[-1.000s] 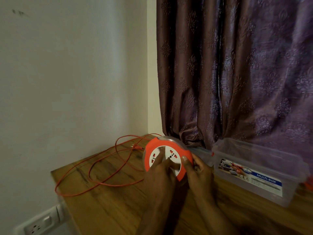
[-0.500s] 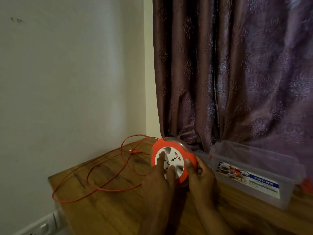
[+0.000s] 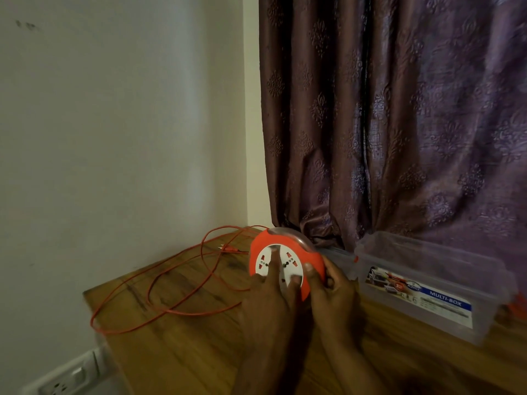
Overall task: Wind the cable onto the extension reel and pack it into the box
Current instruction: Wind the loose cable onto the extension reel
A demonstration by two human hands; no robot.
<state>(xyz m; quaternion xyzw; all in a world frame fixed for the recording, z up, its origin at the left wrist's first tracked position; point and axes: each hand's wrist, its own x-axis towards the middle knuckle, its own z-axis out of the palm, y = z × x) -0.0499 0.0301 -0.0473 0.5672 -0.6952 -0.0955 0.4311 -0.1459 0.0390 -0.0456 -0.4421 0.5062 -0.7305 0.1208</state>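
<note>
The extension reel point(image 3: 262, 243) is a round orange disc with a white socket face, held upright over the wooden table point(image 3: 176, 354). My left hand point(image 3: 271, 297) lies on the white face, one finger stretched up across it. My right hand point(image 3: 330, 289) grips the reel's right rim. The thin orange cable point(image 3: 159, 283) runs from the reel in loose loops over the table's left part, its plug point(image 3: 228, 248) lying near the wall. The clear plastic box point(image 3: 433, 283), labelled MULTI-BOX, stands open to the right of the reel.
A white wall bounds the table on the left, with a wall socket point(image 3: 65, 380) below the table's edge. A purple patterned curtain point(image 3: 399, 124) hangs behind the reel and box. Something orange point(image 3: 517, 307) shows beyond the box's right end.
The white socket face has turned under my left hand, whose finger now reaches higher on it. The cable loops on the table have shifted a little. My right hand keeps its hold on the rim.
</note>
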